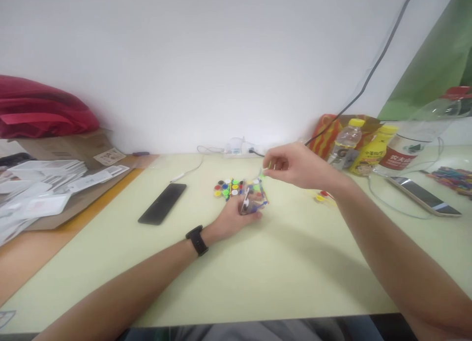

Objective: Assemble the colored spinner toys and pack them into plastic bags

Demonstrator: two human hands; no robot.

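My left hand point(236, 215), with a black watch on its wrist, is wrapped around a clear plastic container point(254, 196). Small coloured pieces show in or through the container; blur hides which. Just above it, my right hand point(285, 165) is closed in a pinch, with a small light-green piece point(262, 174) at its fingertips. Beside the left hand lies a cluster of small round coloured pieces point(225, 187) in red, blue, yellow, green, white and black. A few red and yellow pieces point(321, 197) lie to the right, below the right wrist.
A black phone point(162, 204) lies left on the pale table point(258, 272); another phone point(424, 196) lies right. Bottles point(400, 151) and coloured sticks point(453, 178) stand or lie far right. A power strip point(239, 149) is against the wall. White cards point(47, 183) pile up left.
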